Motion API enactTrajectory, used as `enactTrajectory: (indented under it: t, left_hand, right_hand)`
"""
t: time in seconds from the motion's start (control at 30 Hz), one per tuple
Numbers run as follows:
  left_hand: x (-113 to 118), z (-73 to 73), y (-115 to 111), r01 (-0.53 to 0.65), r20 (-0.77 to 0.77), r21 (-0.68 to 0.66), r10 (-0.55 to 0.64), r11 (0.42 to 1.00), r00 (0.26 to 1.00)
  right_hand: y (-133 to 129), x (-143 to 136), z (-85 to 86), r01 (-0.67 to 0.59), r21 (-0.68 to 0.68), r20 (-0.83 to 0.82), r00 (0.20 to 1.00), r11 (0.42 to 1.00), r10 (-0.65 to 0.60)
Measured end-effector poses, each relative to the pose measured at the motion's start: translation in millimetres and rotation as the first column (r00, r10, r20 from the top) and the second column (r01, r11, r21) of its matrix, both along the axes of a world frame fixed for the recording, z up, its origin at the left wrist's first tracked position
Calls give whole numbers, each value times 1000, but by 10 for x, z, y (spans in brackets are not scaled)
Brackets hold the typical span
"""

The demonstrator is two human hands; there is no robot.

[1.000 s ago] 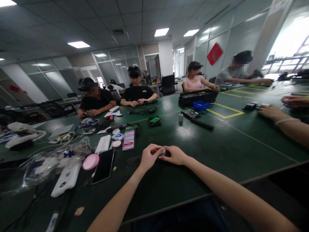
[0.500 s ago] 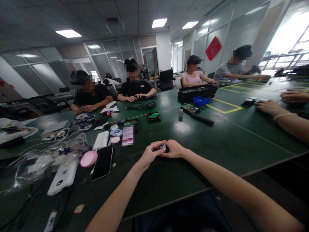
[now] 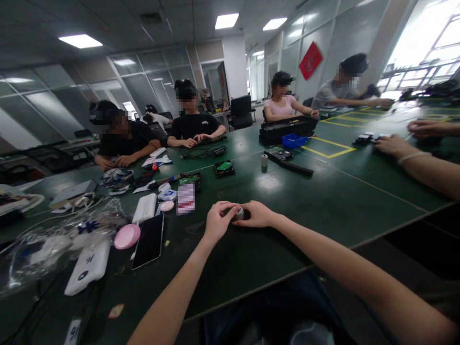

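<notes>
In an office with glazed partitions and ceiling panel lights, a long green worktop stretches away, its near edge running up toward the right. A small grey cylinder sits between the fingers of the two hands, a little in from that near edge; whether its base touches the surface is hidden. Two such cylinders are in view: the other, a standing cylinder, is farther toward the far edge. Three hard drives lie across the middle, one drive straight beyond the hands, one just beside the standing cylinder, and one partly behind a single pixelated card. Left of the hands are one black-screened phone or tablet, one pink round case, one smaller pale disc, two white power-bank-like blocks and a heap of clear plastic wrap. One blue tray lies against one long black case near the far edge. Four people sit along the far side, and a co-worker's forearm reaches in over the right part of the near edge. The left hand has its fingers bent and nearly closed, thumb pressed to the cylinder's upper left; the right hand curves more loosely, its fingers gripping the opposite side, with a dark gap inside its palm.
</notes>
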State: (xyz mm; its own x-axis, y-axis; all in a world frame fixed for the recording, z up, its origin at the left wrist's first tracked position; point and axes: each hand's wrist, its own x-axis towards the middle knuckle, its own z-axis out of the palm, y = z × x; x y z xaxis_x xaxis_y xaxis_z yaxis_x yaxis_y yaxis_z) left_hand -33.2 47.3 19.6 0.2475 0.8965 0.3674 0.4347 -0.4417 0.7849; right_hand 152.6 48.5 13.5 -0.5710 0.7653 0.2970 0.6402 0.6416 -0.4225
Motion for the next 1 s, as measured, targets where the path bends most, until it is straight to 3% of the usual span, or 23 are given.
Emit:
enactTrajectory:
  t: [0.1,0.27,0.43,0.7,0.87,1.0]
  left_hand:
    - [-158,-2,107,-37,-5,-4,37,999,999]
    - [-444,-60,249,67,-157,-279,-114,958,981]
    - [-464,-65,225,23,-300,-246,-99,969,949]
    - [-355,-87,114,-142,-508,-125,60,982,859]
    - [-278,-59,80,-162,-441,-11,141,987,886]
    - [-164,0,41,-46,-104,-1,45,999,994]
  right_hand:
    - [9,30,22,41,-3,30,999,999,-41]
    - [15,88,15,52,8,9,999,999,-52]
    - [3,97,6,78,-8,9,997,997,-78]
    - [-21,90,40,60,-87,-67,996,994,-66]
    - [-39,88,47,29,-60,-64,997,998,-33]
    - [-94,28,33,-26,-6,-29,999,1000,25]
